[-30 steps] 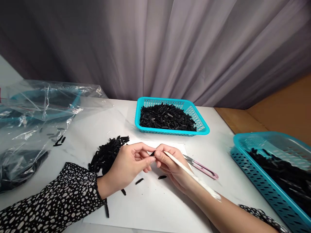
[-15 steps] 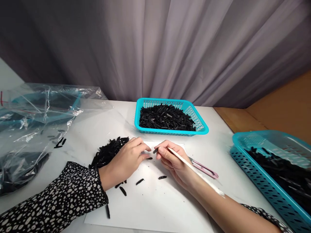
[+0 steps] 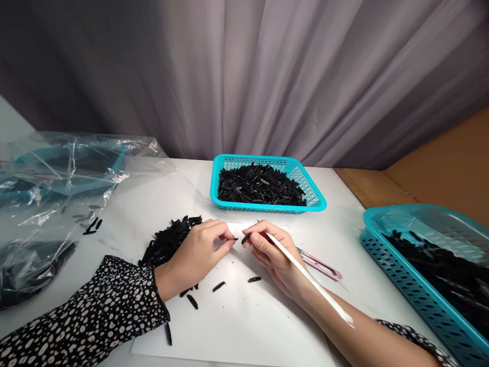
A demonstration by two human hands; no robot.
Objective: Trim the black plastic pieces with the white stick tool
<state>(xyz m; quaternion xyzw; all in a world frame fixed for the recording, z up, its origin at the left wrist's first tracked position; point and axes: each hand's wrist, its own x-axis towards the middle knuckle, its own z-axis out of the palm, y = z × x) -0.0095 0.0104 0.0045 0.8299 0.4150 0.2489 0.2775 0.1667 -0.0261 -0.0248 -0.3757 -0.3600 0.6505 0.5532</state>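
My left hand (image 3: 200, 252) is closed, thumb and forefinger pinching a small thin black piece (image 3: 234, 239) whose tip shows. Behind its wrist lies a pile of black strips (image 3: 168, 239). Facing it, my right hand (image 3: 273, 252) is closed on another black strip (image 3: 245, 238) at its fingertips. A slim white stick (image 3: 311, 280) also rests in that hand, running back along the forearm; its kind is unclear. Both hands are over a white sheet (image 3: 237, 331), where several loose strips (image 3: 219, 286) lie. Beside the right hand is a pink utility knife (image 3: 321, 266).
A turquoise basket (image 3: 267, 208) full of black strips stands at the back. Another turquoise basket (image 3: 397, 275) with black strips is at the right, near brown cardboard (image 3: 439, 168). Clear plastic bags (image 3: 69, 173) lie at the left, with a few strips (image 3: 92, 226) beside them. A grey curtain (image 3: 244, 76) hangs behind.
My left thumb and forefinger have come together on a black piece; the one under them on the sheet is gone from there. The white stick has tilted slightly in my right hand.
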